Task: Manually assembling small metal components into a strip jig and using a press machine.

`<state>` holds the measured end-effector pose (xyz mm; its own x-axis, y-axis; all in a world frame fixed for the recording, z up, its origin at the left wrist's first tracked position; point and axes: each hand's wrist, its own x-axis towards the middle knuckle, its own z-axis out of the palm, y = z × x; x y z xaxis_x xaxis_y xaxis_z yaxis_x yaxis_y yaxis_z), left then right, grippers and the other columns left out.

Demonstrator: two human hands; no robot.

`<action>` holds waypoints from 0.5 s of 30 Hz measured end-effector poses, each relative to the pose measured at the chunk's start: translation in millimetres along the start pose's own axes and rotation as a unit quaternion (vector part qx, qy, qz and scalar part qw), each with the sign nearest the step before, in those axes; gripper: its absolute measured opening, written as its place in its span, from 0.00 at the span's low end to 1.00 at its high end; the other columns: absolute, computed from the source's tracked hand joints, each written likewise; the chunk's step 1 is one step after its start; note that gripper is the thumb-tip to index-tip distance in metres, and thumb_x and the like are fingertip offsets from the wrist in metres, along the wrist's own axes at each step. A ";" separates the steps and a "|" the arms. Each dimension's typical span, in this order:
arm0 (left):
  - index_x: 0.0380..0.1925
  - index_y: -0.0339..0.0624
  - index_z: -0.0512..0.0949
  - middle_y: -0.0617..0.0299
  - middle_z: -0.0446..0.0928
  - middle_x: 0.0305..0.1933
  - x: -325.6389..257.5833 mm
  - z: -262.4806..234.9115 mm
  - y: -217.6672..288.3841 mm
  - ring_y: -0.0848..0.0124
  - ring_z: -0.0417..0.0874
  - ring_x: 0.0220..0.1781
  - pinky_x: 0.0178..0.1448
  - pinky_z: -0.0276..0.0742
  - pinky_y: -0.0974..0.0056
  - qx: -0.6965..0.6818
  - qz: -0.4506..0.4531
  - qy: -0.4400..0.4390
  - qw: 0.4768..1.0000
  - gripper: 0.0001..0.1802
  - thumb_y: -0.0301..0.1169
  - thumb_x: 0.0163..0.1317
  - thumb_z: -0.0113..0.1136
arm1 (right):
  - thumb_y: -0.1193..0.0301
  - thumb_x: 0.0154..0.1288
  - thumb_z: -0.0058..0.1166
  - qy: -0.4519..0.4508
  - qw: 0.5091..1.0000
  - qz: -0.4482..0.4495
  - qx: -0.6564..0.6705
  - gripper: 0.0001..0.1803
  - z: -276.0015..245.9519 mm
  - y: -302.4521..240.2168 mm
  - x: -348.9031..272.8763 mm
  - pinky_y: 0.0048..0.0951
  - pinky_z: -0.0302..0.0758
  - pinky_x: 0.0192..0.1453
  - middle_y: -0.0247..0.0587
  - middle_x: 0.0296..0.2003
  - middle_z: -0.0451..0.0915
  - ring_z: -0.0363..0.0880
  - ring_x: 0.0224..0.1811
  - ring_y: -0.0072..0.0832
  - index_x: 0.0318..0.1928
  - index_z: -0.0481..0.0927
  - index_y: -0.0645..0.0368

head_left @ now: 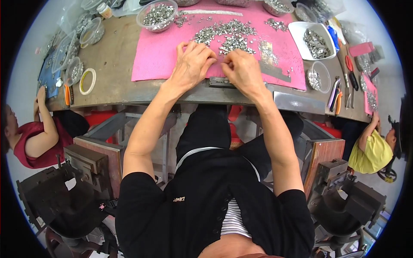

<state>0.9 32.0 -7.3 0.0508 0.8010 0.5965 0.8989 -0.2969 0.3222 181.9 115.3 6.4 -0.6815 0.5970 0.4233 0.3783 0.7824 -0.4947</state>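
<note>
My left hand is over the pink mat, its fingers curled down and the thumb close to the index fingertip. Whatever lies between those tips is hidden. My right hand is closed in a pinch a short gap away, with its fingertips above a dark metal block at the mat's front edge. Anything in that pinch is too small to make out. Just beyond both hands spreads a pile of small shiny metal pieces. Right of my right hand lies a flat grey metal strip.
Tubs of metal pieces stand around the mat: a round clear tub, a white tray and a small clear tub. Pliers lie at right, a tape roll at left. Co-workers sit on both sides.
</note>
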 end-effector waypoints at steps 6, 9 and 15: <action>0.36 0.46 0.83 0.66 0.77 0.38 -11.3 -14.2 12.7 0.64 0.78 0.48 0.66 0.60 0.52 0.014 0.012 -0.036 0.999 0.04 0.30 0.63 0.68 | 0.73 0.61 0.65 -0.019 0.997 -0.039 -0.071 0.07 -41.7 18.7 -14.3 0.44 0.76 0.37 0.46 0.28 0.80 0.81 0.32 0.45 0.33 0.82 0.63; 0.36 0.48 0.84 0.67 0.77 0.39 -11.7 -16.9 11.2 0.64 0.78 0.49 0.67 0.60 0.52 0.004 0.021 -0.048 0.999 0.04 0.29 0.61 0.68 | 0.73 0.61 0.65 -0.072 0.996 -0.034 -0.028 0.06 -43.9 21.8 -13.1 0.42 0.76 0.38 0.46 0.28 0.80 0.81 0.32 0.45 0.34 0.83 0.63; 0.37 0.48 0.85 0.67 0.78 0.39 -14.4 -20.1 7.6 0.64 0.78 0.49 0.66 0.62 0.51 0.008 0.037 -0.065 0.997 0.05 0.27 0.61 0.68 | 0.71 0.64 0.63 -0.112 0.993 0.004 0.023 0.06 -45.3 22.8 -10.3 0.44 0.78 0.44 0.45 0.32 0.81 0.82 0.37 0.46 0.39 0.87 0.59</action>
<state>-1.8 7.8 1.3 0.1731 0.8381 0.5173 0.8975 -0.3505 0.2675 225.9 135.0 25.1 -0.8027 0.5449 0.2424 0.3587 0.7658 -0.5338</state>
